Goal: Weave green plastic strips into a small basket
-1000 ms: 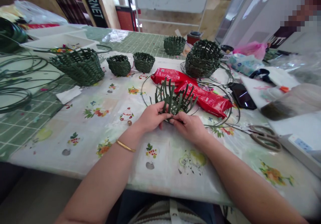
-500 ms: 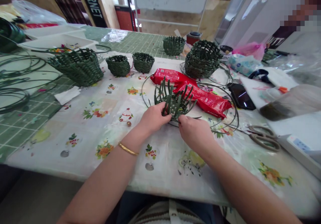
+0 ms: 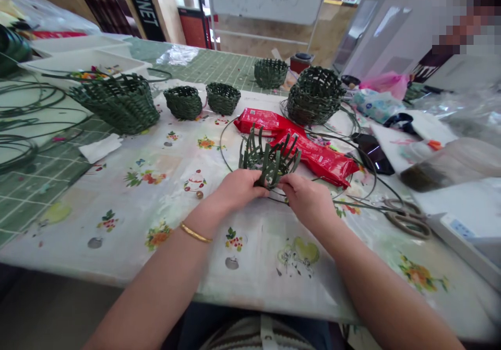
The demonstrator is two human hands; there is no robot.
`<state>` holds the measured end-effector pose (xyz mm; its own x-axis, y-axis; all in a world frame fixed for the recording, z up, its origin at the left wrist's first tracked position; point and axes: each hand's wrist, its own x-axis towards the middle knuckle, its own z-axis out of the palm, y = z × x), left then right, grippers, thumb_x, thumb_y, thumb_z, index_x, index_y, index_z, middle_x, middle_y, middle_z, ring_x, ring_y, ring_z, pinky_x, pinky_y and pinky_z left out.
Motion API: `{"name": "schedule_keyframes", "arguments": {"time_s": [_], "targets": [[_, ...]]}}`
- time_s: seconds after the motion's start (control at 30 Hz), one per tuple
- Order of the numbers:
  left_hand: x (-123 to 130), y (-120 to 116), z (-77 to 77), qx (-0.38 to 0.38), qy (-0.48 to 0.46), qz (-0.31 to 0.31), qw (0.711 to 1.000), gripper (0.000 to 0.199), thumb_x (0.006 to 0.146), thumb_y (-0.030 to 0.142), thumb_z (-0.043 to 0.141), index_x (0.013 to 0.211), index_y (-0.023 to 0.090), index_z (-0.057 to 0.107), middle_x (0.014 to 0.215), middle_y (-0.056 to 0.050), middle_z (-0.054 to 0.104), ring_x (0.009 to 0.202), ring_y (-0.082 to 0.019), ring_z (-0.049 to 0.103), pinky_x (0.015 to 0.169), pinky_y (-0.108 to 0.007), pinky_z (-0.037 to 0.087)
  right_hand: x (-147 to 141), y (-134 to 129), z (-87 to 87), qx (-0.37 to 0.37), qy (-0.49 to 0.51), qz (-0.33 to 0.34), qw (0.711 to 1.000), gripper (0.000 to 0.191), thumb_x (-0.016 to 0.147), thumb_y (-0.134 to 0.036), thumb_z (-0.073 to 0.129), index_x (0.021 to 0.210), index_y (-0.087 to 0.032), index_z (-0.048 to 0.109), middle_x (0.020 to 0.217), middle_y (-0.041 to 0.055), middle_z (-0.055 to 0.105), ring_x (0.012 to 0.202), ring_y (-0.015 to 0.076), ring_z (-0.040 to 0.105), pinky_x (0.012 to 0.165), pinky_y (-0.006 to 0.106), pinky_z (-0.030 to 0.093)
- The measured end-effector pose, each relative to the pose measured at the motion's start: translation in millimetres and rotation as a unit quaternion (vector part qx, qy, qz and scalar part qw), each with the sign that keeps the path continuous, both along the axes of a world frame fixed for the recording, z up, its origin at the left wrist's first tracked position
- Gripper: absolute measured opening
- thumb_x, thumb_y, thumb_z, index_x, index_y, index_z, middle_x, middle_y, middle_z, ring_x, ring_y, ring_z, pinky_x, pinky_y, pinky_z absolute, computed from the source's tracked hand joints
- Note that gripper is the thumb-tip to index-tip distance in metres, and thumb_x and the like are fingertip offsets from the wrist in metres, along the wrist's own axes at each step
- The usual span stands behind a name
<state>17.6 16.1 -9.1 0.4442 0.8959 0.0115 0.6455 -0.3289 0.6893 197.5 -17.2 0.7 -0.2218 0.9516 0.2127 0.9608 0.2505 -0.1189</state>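
My left hand [image 3: 239,190] and my right hand [image 3: 307,201] meet at the lower edge of a green woven strip basket [image 3: 268,163], gripping it from both sides. Its loose strips stand up and splay outward, and my fingers hide its underside. A thin green cane or wire [image 3: 225,146] loops around the hands on the table. Just beyond the basket lie red foil packets [image 3: 313,154]. A gold bangle [image 3: 195,232] circles my left wrist.
Several finished green woven baskets [image 3: 315,96] stand along the floral-covered table [image 3: 254,256]. Scissors [image 3: 409,219] and a dark phone [image 3: 373,154] lie to the right. White trays [image 3: 84,62] and coiled green cane [image 3: 27,107] are at left. A person [image 3: 465,36] sits at upper right.
My hands have closed in from slightly apart and now meet under the basket's near edge. The basket has turned a little and sits lower between them.
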Motion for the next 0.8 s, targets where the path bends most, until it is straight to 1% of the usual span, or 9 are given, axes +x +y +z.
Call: {"name": "schedule_keyframes", "arguments": {"time_s": [0.1, 0.17, 0.23, 0.33, 0.4, 0.5, 0.6, 0.67, 0.8], "targets": [[3.9, -4.1, 4.7, 0.049, 0.089, 0.045, 0.994, 0.018, 0.076, 0.038, 0.061, 0.077, 0.021, 0.067, 0.069, 0.0, 0.066, 0.067, -0.017, 0.06, 0.059, -0.025, 0.038, 2.3, 1.1, 0.5, 0.05, -0.003, -0.034, 0.998, 0.024, 0.088, -0.042, 0.05, 0.084, -0.025, 0.066, 0.071, -0.0012, 0.071, 0.061, 0.015, 0.062, 0.049, 0.025, 0.023], [6.8, -6.7, 6.4, 0.067, 0.114, 0.067, 0.989, 0.022, 0.078, 0.041, 0.058, 0.077, 0.021, 0.067, 0.07, -0.001, 0.066, 0.067, -0.017, 0.06, 0.058, -0.025, 0.037, 3.9, 0.2, 4.5, 0.071, -0.021, -0.044, 0.996, 0.023, 0.086, -0.043, 0.053, 0.084, -0.025, 0.067, 0.072, -0.0011, 0.071, 0.061, 0.0154, 0.062, 0.048, 0.025, 0.021], [9.3, -8.6, 6.8, 0.06, 0.118, 0.087, 0.987, 0.024, 0.078, 0.042, 0.057, 0.075, 0.021, 0.066, 0.071, -0.001, 0.067, 0.067, -0.017, 0.06, 0.056, -0.024, 0.037, 5.4, -2.5, 11.2, 0.079, -0.043, -0.024, 0.996, 0.019, 0.085, -0.037, 0.054, 0.097, -0.028, 0.065, 0.08, -0.001, 0.072, 0.063, 0.0157, 0.062, 0.047, 0.026, 0.02], [12.7, -10.1, 5.9, 0.03, 0.099, 0.122, 0.987, 0.024, 0.078, 0.042, 0.057, 0.072, 0.02, 0.064, 0.07, 0.0, 0.067, 0.066, -0.017, 0.061, 0.055, -0.024, 0.037, 7.7, -9.3, 22.7, 0.085, -0.074, 0.015, 0.994, 0.042, 0.084, -0.023, 0.053, 0.125, -0.031, 0.051, 0.093, -0.0006, 0.071, 0.064, 0.0157, 0.061, 0.046, 0.027, 0.019], [14.8, -10.7, 4.9, 0.025, 0.092, 0.138, 0.986, 0.024, 0.079, 0.042, 0.056, 0.073, 0.02, 0.063, 0.071, -0.001, 0.067, 0.067, -0.018, 0.062, 0.056, -0.025, 0.038, 9.3, -13.6, 28.6, 0.096, -0.086, 0.015, 0.992, 0.049, 0.083, -0.019, 0.051, 0.131, -0.031, 0.047, 0.098, 0.0005, 0.069, 0.061, 0.015, 0.058, 0.046, 0.028, 0.02], [16.1, -11.1, 3.5, 0.041, 0.12, 0.143, 0.982, 0.026, 0.081, 0.043, 0.054, 0.076, 0.019, 0.062, 0.074, -0.003, 0.068, 0.07, -0.02, 0.063, 0.058, -0.027, 0.04, 13.5, -16.4, 33.3, 0.123, -0.075, 0.021, 0.989, 0.043, 0.083, -0.017, 0.05, 0.124, -0.028, 0.053, 0.106, 0.0031, 0.065, 0.061, 0.0138, 0.057, 0.049, 0.027, 0.026], [13.2, -11.0, 2.7, 0.075, 0.169, 0.107, 0.977, 0.029, 0.084, 0.045, 0.051, 0.081, 0.019, 0.062, 0.077, -0.005, 0.07, 0.074, -0.021, 0.065, 0.06, -0.027, 0.041, 21.2, -15.3, 37.2, 0.154, -0.063, 0.081, 0.983, 0.032, 0.083, -0.015, 0.052, 0.113, -0.024, 0.061, 0.109, 0.0054, 0.063, 0.073, 0.0154, 0.06, 0.064, 0.029, 0.035], [9.1, -11.1, 2.9, 0.111, 0.204, 0.067, 0.97, 0.031, 0.086, 0.046, 0.05, 0.084, 0.018, 0.063, 0.08, -0.007, 0.071, 0.075, -0.022, 0.066, 0.06, -0.028, 0.041, 27.1, -15.0, 41.6, 0.148, -0.071, 0.098, 0.982, 0.024, 0.084, -0.019, 0.055, 0.105, -0.022, 0.065, 0.098, 0.0047, 0.066, 0.075, 0.0163, 0.06, 0.073, 0.032, 0.034], [0.9, -13.3, 5.0, 0.201, 0.26, 0.035, 0.944, 0.034, 0.087, 0.045, 0.048, 0.083, 0.015, 0.064, 0.079, -0.01, 0.071, 0.069, -0.024, 0.067, 0.055, -0.028, 0.038, 34.9, -20.6, 54.0, 0.078, -0.103, 0.074, 0.989, 0.015, 0.084, -0.031, 0.06, 0.09, -0.022, 0.07, 0.068, 0.0002, 0.066, 0.064, 0.0163, 0.059, 0.071, 0.034, 0.029]]}}
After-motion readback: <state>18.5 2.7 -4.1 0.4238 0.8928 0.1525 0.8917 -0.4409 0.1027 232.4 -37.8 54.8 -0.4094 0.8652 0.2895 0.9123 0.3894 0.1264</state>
